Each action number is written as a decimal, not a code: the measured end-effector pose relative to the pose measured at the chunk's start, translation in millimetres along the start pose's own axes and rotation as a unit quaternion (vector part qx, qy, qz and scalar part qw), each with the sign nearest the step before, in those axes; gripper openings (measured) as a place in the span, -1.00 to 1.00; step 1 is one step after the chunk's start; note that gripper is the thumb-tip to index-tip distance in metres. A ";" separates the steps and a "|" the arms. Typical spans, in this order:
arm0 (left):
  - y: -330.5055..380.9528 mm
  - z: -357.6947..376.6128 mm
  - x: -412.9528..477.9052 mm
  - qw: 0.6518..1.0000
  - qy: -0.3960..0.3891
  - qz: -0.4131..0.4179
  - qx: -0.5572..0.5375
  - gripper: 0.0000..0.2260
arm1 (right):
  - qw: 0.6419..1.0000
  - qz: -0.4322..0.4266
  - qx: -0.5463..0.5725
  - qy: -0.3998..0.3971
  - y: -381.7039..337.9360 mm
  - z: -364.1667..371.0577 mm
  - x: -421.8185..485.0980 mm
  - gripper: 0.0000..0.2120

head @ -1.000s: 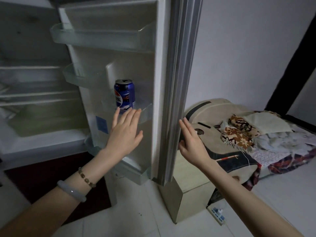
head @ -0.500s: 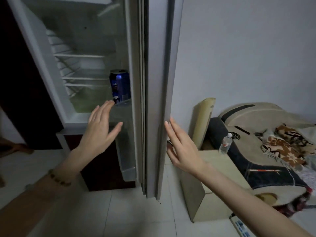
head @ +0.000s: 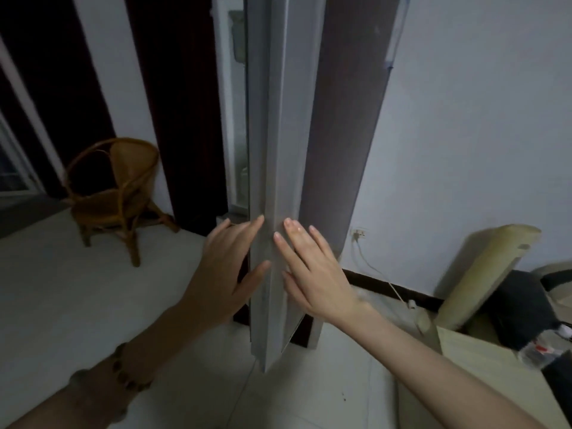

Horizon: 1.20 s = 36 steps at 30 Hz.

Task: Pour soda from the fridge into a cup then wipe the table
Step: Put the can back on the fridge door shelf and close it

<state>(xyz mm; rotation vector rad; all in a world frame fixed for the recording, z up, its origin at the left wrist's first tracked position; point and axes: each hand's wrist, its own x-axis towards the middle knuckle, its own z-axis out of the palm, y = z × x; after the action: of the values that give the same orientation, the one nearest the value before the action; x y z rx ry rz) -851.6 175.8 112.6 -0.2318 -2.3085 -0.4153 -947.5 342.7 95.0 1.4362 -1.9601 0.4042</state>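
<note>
Left hand [head: 226,274] & right hand [head: 312,274], fingers straight, are flanking the upright fridge door [head: 272,134] seen edge-on; soda isn't showing, prob. behind door, left hand's side, so left's nearer.

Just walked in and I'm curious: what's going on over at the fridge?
A person stands at the fridge door, which the camera sees edge-on. The left hand and the right hand lie with straight fingers against the door's edge, one on each side. Neither hand holds anything. A wicker chair stands off to the left.
</note>
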 end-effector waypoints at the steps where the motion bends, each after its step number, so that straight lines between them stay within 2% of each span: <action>1: -7.9 -2.5 -0.5 1.000 -0.002 -0.016 0.004 -0.48 | 1.000 -0.007 0.008 0.002 -0.2 9.1 10.0 -0.46; 10: -115.0 -17.6 12.3 0.992 0.016 -0.129 -0.004 -0.42 | 0.998 -0.052 -0.024 -0.013 -2.3 98.7 103.9 -0.44; 15: -185.9 -24.1 34.8 0.990 0.021 -0.139 -0.031 -0.45 | 0.997 -0.048 -0.056 -0.005 -0.7 154.4 156.2 -0.41; 21: -283.8 -27.9 69.9 0.983 -0.031 -0.154 -0.097 -0.42 | 0.995 -0.020 -0.094 0.005 8.4 219.4 218.9 -0.40; 24: -320.9 -18.1 91.8 0.978 -0.011 -0.165 -0.129 -0.50 | 0.995 0.001 -0.103 -0.009 15.9 243.1 247.2 -0.41; 28: -367.0 -11.2 129.9 0.940 0.016 -0.229 -0.252 -0.69 | 0.992 0.029 -0.121 -0.031 29.3 270.8 280.5 -0.42; 30: -387.8 -8.6 146.3 0.929 0.011 -0.232 -0.286 -0.74 | 0.990 0.044 -0.124 -0.040 36.0 284.7 295.1 -0.42; 36: -439.5 7.3 184.0 0.906 -0.004 -0.230 -0.357 -0.70 | 0.984 0.074 -0.157 -0.035 61.7 329.4 329.9 -0.41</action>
<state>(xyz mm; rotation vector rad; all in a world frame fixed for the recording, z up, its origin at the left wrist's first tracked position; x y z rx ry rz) -1110.6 -223.1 141.7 -0.0309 -2.1084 -1.5007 -1170.5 -71.1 83.4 1.1217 -2.0856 0.1030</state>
